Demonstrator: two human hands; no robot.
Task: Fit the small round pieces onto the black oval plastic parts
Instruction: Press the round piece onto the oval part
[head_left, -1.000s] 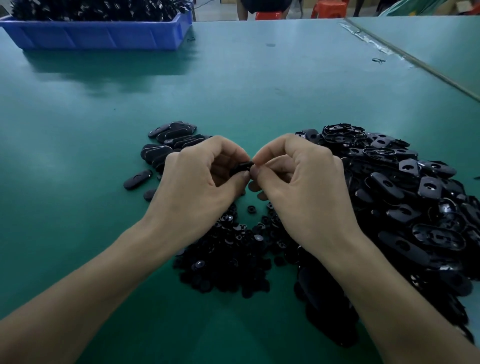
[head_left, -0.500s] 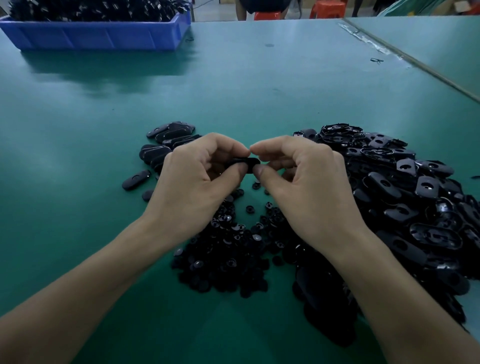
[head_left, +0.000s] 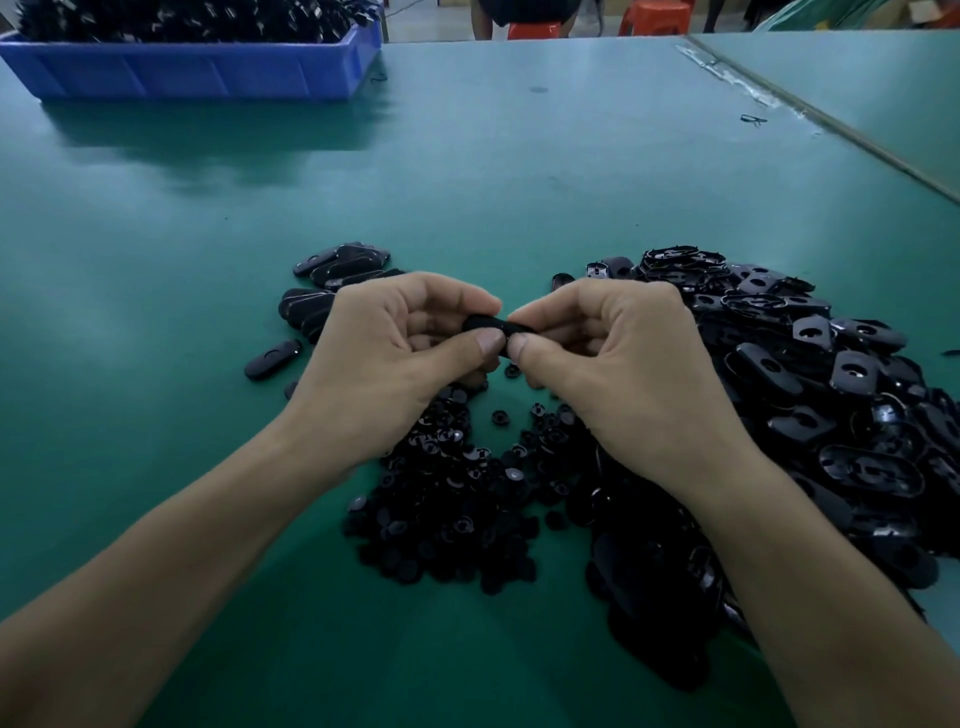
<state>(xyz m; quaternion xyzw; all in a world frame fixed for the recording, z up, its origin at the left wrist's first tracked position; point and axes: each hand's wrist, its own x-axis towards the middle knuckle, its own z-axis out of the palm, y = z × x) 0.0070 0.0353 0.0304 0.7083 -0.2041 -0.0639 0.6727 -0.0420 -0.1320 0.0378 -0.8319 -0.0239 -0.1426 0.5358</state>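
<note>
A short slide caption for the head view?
Left hand and right hand pinch one black oval part near small round pieces.

light: dim, bluish | glare: soft sheen on table (head_left: 467, 156) | black oval parts (head_left: 810, 374) murky | edges: seemingly bowed

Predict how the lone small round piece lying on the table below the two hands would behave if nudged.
The small round piece probably skids easily: it looks tiny and light on the glossy table. Lying flat, it seems unlikely to roll. Its sheen suggests rigid plastic.
</note>
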